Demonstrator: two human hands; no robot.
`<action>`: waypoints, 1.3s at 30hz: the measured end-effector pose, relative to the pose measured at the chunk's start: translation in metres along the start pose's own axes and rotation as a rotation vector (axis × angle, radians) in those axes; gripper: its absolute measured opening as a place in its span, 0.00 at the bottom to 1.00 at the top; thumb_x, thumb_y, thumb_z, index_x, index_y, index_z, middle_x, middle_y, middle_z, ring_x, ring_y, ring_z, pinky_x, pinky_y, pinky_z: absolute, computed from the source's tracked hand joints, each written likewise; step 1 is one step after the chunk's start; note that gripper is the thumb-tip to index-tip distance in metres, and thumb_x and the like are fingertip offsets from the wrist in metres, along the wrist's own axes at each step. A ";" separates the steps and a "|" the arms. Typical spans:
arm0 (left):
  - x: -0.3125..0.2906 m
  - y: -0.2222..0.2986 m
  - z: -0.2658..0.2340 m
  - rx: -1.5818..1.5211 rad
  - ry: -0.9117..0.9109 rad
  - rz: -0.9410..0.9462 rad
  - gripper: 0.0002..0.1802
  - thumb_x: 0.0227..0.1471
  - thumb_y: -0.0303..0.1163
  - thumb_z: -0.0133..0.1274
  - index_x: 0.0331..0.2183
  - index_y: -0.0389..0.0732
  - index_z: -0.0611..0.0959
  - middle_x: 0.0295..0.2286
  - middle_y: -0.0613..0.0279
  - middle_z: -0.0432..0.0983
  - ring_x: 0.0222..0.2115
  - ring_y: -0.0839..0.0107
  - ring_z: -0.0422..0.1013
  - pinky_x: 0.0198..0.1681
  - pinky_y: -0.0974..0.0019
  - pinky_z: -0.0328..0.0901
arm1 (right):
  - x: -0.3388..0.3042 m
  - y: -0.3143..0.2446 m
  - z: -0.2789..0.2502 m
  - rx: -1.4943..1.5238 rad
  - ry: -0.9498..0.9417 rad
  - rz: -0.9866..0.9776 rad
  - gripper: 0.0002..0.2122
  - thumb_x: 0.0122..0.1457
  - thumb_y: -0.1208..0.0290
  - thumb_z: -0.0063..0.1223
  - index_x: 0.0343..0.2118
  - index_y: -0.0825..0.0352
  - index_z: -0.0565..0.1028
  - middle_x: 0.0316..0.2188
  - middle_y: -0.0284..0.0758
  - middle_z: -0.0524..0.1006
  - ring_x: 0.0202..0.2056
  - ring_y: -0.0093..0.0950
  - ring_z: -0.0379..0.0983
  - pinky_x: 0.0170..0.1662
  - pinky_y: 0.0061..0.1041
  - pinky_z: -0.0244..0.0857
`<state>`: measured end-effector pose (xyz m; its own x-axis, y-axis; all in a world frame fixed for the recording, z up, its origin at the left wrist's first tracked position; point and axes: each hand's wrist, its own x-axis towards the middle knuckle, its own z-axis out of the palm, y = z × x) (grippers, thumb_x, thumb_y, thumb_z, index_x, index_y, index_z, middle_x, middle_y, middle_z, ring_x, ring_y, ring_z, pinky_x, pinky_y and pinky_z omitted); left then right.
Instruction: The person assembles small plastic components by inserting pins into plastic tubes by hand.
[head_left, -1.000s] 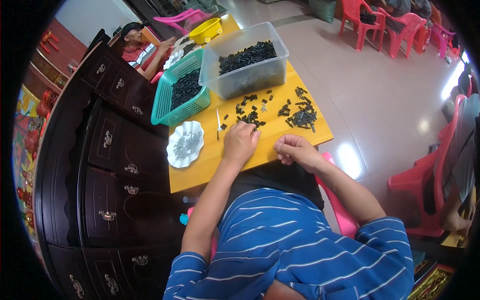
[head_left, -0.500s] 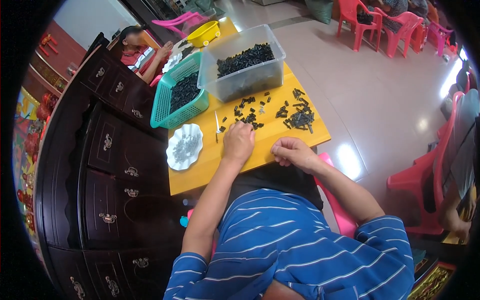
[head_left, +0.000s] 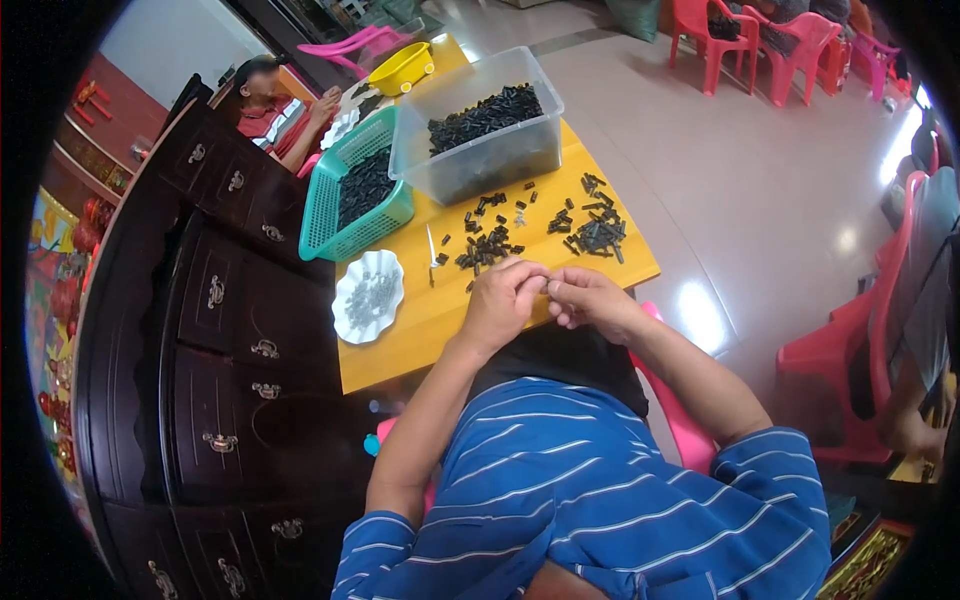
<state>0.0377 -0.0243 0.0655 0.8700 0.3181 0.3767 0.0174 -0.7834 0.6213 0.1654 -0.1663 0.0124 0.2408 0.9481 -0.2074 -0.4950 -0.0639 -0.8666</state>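
Observation:
My left hand (head_left: 503, 303) and my right hand (head_left: 592, 301) meet at the near edge of the yellow table (head_left: 420, 340). Their fingertips pinch together around something small that I cannot make out. Just beyond my left hand lies a loose pile of short black pieces (head_left: 487, 247). Farther right sits a second heap of longer black tube-like pieces (head_left: 600, 236). A white scalloped dish (head_left: 342, 300) holding small clear bits stands left of my left hand. Between dish and pile lies a thin white stick-like tool (head_left: 432, 245) with a dark tip.
A clear plastic bin (head_left: 480, 185) and a green basket (head_left: 318, 228), both holding black pieces, stand at the table's far side. A yellow basin (head_left: 402, 70) is behind them, near a seated person (head_left: 275, 115). Dark drawers (head_left: 215, 300) line the left; pink chairs (head_left: 850, 370) stand right.
My left hand has drawn back from the pile of short black pieces and come right to meet my right hand. The right hand has barely moved.

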 end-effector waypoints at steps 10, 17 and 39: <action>0.052 -0.036 -0.015 0.159 0.068 -0.056 0.08 0.51 0.30 0.60 0.33 0.38 0.86 0.29 0.53 0.80 0.31 0.56 0.77 0.36 0.57 0.70 | -0.005 -0.008 -0.001 0.012 -0.004 -0.019 0.09 0.67 0.62 0.51 0.37 0.61 0.77 0.26 0.23 0.76 0.25 0.14 0.71 0.29 0.13 0.64; 0.083 -0.075 0.001 0.597 0.044 0.030 0.04 0.45 0.30 0.60 0.26 0.42 0.87 0.28 0.53 0.80 0.33 0.52 0.75 0.39 0.52 0.71 | -0.005 -0.009 -0.001 0.004 0.001 -0.040 0.09 0.66 0.63 0.51 0.38 0.63 0.77 0.25 0.24 0.75 0.25 0.14 0.71 0.31 0.14 0.64; 0.095 -0.076 0.009 0.740 -0.055 0.022 0.04 0.47 0.30 0.58 0.26 0.41 0.84 0.30 0.53 0.80 0.35 0.53 0.75 0.40 0.52 0.69 | -0.004 -0.008 -0.002 0.000 0.007 -0.049 0.09 0.66 0.63 0.51 0.38 0.62 0.77 0.25 0.24 0.76 0.26 0.15 0.70 0.30 0.15 0.64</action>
<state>0.1229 0.0610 0.0480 0.8972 0.2858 0.3366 0.3098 -0.9506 -0.0186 0.1699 -0.1698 0.0193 0.2706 0.9479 -0.1682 -0.4823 -0.0177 -0.8758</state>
